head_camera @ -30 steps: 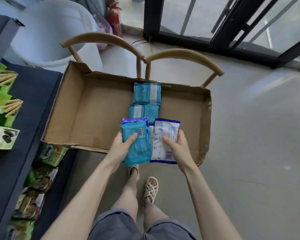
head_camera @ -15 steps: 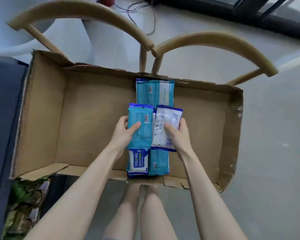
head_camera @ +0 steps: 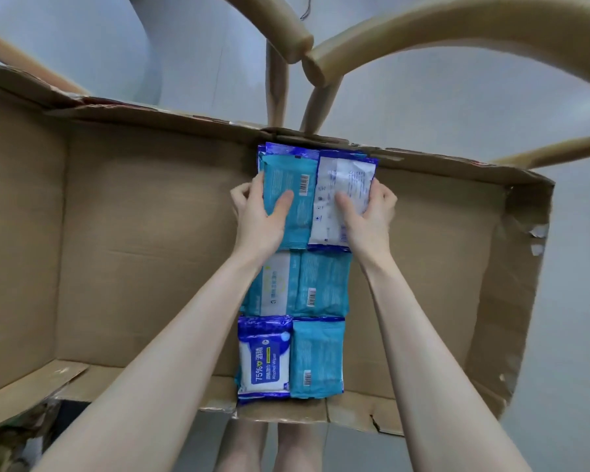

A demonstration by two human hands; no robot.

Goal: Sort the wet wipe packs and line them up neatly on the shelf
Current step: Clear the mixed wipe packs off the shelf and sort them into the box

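A shallow cardboard box (head_camera: 150, 233) holds wet wipe packs in two columns. My left hand (head_camera: 258, 218) grips a teal pack (head_camera: 295, 195) at the box's far wall, with a dark blue pack under it. My right hand (head_camera: 367, 216) grips a white and blue pack (head_camera: 341, 195) beside it. Nearer me lie a white-fronted teal pack (head_camera: 273, 287) and a teal pack (head_camera: 322, 284). At the near wall lie a blue "75%" alcohol wipes pack (head_camera: 264, 357) and another teal pack (head_camera: 317, 357).
The box rests on two wooden chairs whose curved backrests (head_camera: 423, 25) rise behind its far wall. Bare cardboard floor spreads left and right of the packs. Snack packets (head_camera: 4, 441) show at the lower left. My legs are visible below the box.
Both hands carried their packs forward from the box's near side to its far wall, over the packs lying there. The camera moved closer and lower over the box.
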